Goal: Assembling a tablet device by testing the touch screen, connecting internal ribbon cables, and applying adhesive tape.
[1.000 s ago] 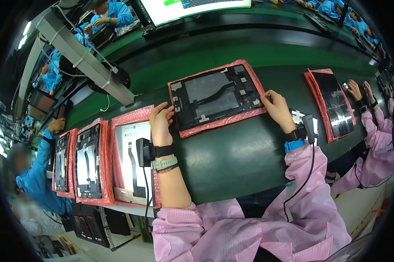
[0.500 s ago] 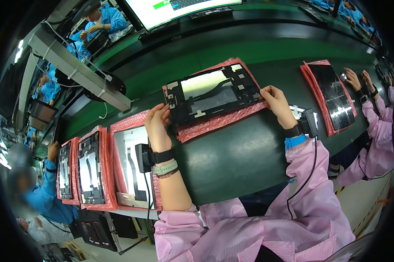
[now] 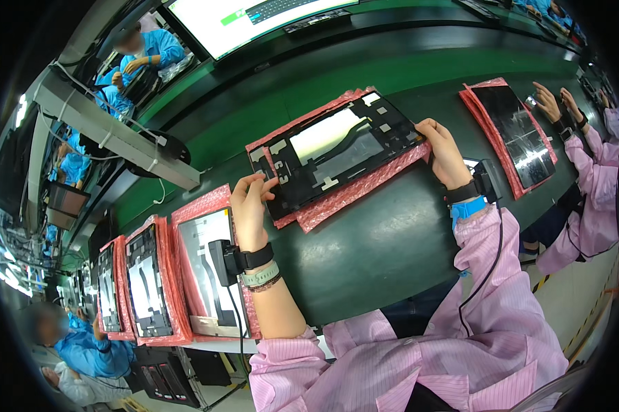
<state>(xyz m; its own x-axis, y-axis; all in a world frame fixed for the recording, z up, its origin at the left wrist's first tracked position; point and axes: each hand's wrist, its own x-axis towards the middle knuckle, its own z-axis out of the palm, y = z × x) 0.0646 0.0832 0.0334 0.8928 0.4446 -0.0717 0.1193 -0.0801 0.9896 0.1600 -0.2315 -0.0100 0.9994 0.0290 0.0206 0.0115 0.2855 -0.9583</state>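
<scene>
1. Head view: from where I'm standing, the left hand (image 3: 249,209) is gripping a black-framed panel (image 3: 347,150), thumb and fingertips pressing on its near-left edge.
2. Across from it, the right hand (image 3: 448,156) is pinching the same panel at its right end, fingers bending around the corner.
3. That panel is slanting at twelve o'clock from the wearer's chest, right end farther off than the left; a dark ribbon cable (image 3: 340,147) is crossing its pale middle.
4. Pink bubble wrap (image 3: 323,211) is lying under it and showing past its near and far edges; whether the two are touching all along, I can't tell.
5. Around the left wrist, a black strap (image 3: 258,257) and a pale green band (image 3: 260,275) are sitting; around the right, a blue band (image 3: 468,209).
6. Taking the held panel as clock centre, a pale-faced panel (image 3: 203,237) is resting between seven and eight, with two more framed panels (image 3: 148,281) lying toward eight.
7. At three, a glossy dark panel (image 3: 519,134) is lying on pink wrapping, a co-worker's hand (image 3: 548,103) hovering just beyond.
8. At eleven, a screen (image 3: 234,24) is glowing.
</scene>
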